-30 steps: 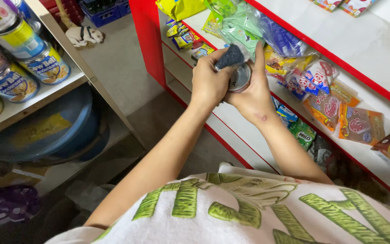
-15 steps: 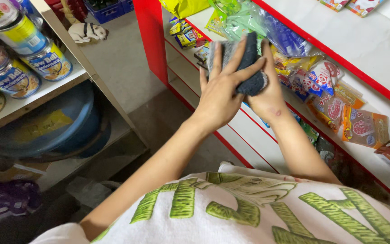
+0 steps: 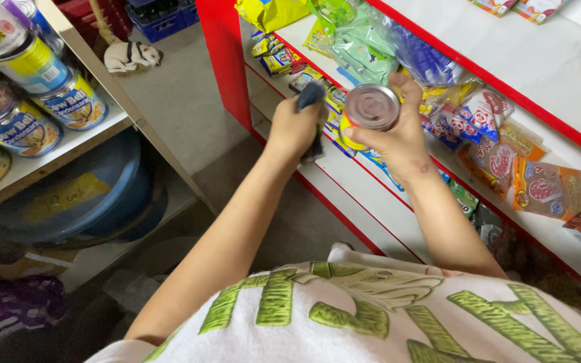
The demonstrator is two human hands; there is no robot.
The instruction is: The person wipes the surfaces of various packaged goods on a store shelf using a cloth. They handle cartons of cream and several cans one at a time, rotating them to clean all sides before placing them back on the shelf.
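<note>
Setting: small retail shop, grocery or sundry type. Evidence: red-edged white shelving unit (image 3: 506, 87) with several tiers, stocked with many sealed snack packets in bright printed foil and plastic (image 3: 532, 181), laid in rows. Clear plastic bags of green and blue goods (image 3: 371, 50) on an upper tier, yellow packet (image 3: 270, 10) beside them. Opposite side: pale wooden shelf (image 3: 68, 144) holding stacked metal tins with printed paper labels (image 3: 42, 87), several alike. Blue plastic crate (image 3: 159, 20) on the grey floor (image 3: 189, 101). Large blue plastic tub (image 3: 82, 195) under the wooden shelf. Narrow aisle between the two units.
</note>
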